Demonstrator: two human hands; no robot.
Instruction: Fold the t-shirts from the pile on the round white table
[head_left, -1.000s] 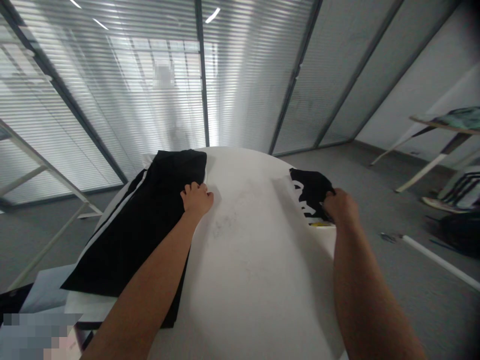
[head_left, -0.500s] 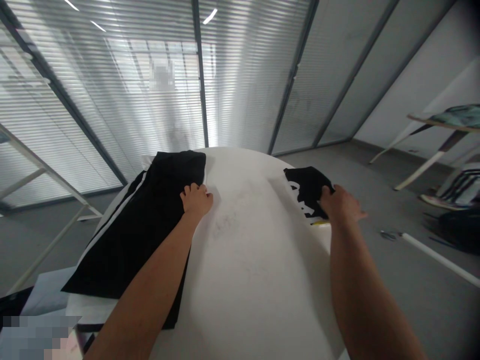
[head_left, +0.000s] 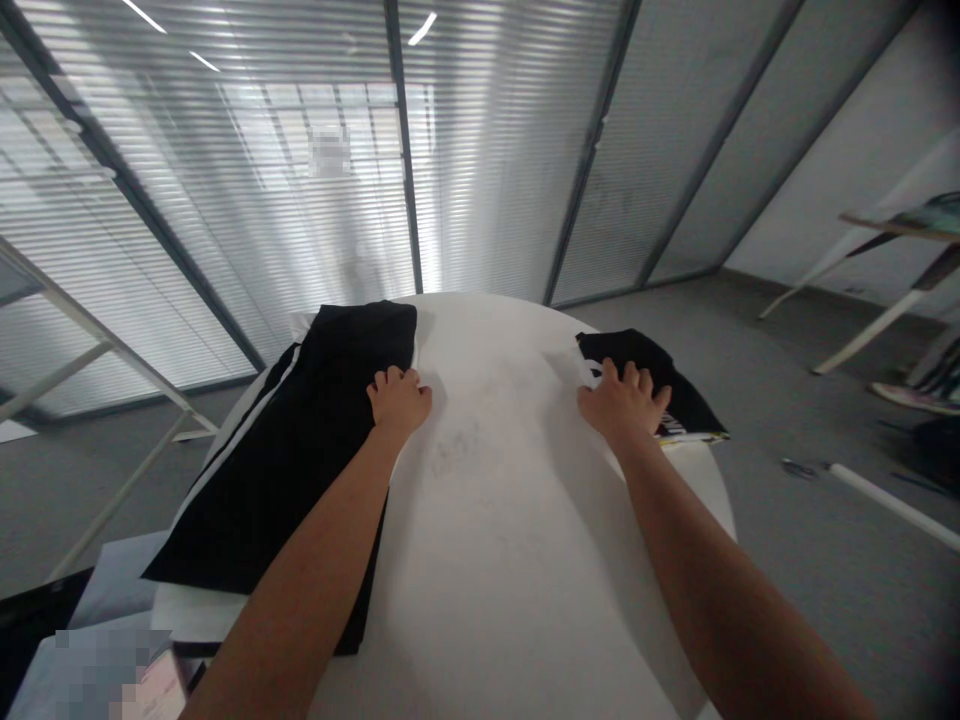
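The right hand (head_left: 622, 405) has let go of the small black printed cloth (head_left: 660, 385) (now lying flat), its grip wide and pressing; the left hand (head_left: 399, 400) stays curled on the black white-striped garment (head_left: 300, 440).

Black garment (head_left: 300, 440): matt cloth. White sheet (head_left: 495, 520): smooth matt fabric, faintly smudged. Floor (head_left: 787, 520): grey carpet.

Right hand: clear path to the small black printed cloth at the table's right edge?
Probably yes. The right hand lies flat with its fingertips already at the small black printed cloth on the round white table; nothing lies between them.
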